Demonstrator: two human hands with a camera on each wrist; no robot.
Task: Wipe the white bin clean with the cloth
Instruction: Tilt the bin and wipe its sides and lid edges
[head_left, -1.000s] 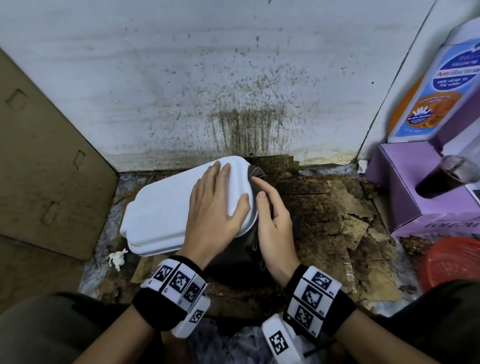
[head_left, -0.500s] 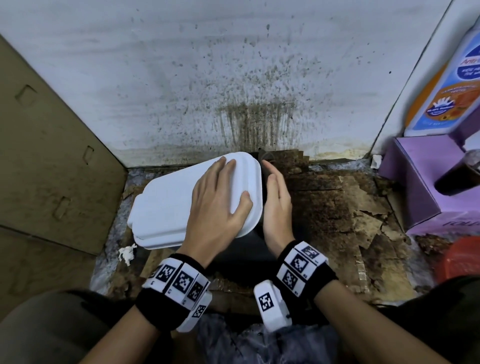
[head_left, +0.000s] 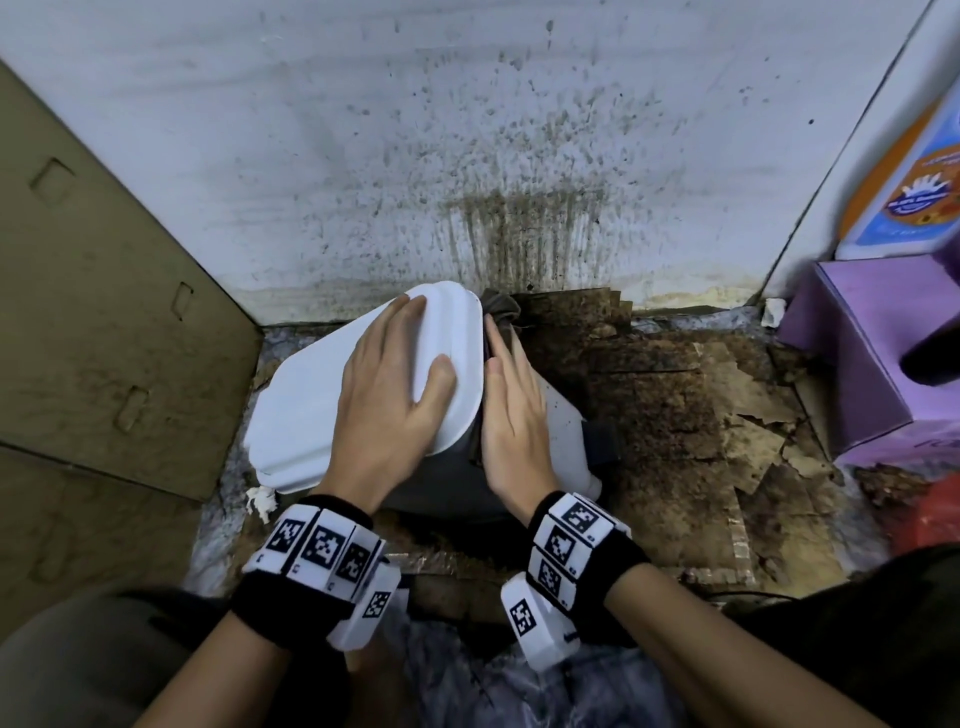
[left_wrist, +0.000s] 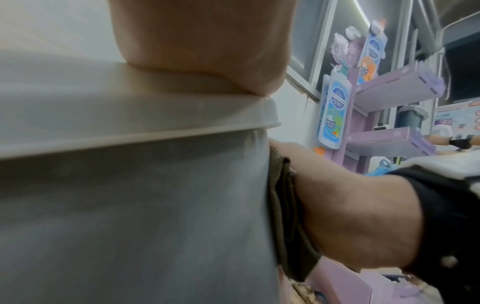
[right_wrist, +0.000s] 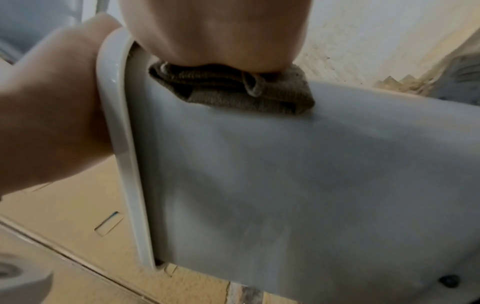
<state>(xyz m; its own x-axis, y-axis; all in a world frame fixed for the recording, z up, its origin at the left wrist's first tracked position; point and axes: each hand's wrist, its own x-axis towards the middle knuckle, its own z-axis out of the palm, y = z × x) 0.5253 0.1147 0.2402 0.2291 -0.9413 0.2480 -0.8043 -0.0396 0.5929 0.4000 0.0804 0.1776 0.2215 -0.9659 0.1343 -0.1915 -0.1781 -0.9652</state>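
Note:
The white bin stands on the dirty floor by the stained wall, its lid down. My left hand lies flat on the lid with straight fingers and steadies it. My right hand presses a dark olive cloth flat against the bin's right side wall. In the right wrist view the folded cloth is squeezed between my palm and the wall, just under the lid's rim. The left wrist view shows the cloth sandwiched between my right hand and the bin.
A brown cardboard panel leans at the left. A purple display stand with bottles stands at the right, and something red lies below it. Torn, stained cardboard covers the floor. A scrap of white paper lies by the bin.
My right hand with the cloth has slid along the bin's right side, towards the wall. The left hand has stayed on the lid.

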